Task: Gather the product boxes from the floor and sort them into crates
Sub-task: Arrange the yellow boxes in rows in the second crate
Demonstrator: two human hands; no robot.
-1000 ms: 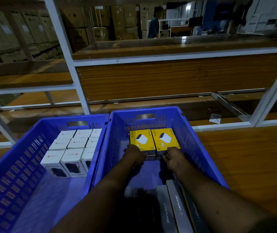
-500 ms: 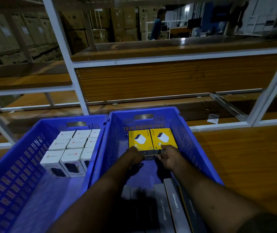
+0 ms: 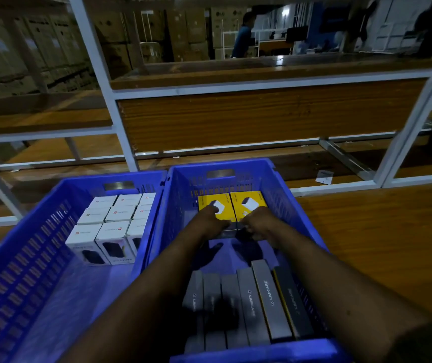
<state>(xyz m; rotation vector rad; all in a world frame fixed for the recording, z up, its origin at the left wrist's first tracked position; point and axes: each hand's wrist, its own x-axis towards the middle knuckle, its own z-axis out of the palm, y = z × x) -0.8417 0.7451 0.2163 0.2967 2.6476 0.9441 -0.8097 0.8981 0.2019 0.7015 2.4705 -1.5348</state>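
Right crate (image 3: 288,205), far end: two yellow boxes (image 3: 231,205); left hand (image 3: 211,222) and right hand (image 3: 259,222), grips curled on their near edges, likely squaring them together.

Left hand (image 3: 211,221): reaches forward, palm down, fingers bent.
Right hand (image 3: 260,221): reaches forward too, palm down, fingers bent.
Arms: both bare and stretched out, hands close together but not touching.

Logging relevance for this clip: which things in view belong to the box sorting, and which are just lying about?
Job: yellow boxes, grey boxes, white boxes, right crate, left crate, left hand, right hand.
Lying about: paper slip, cartons.
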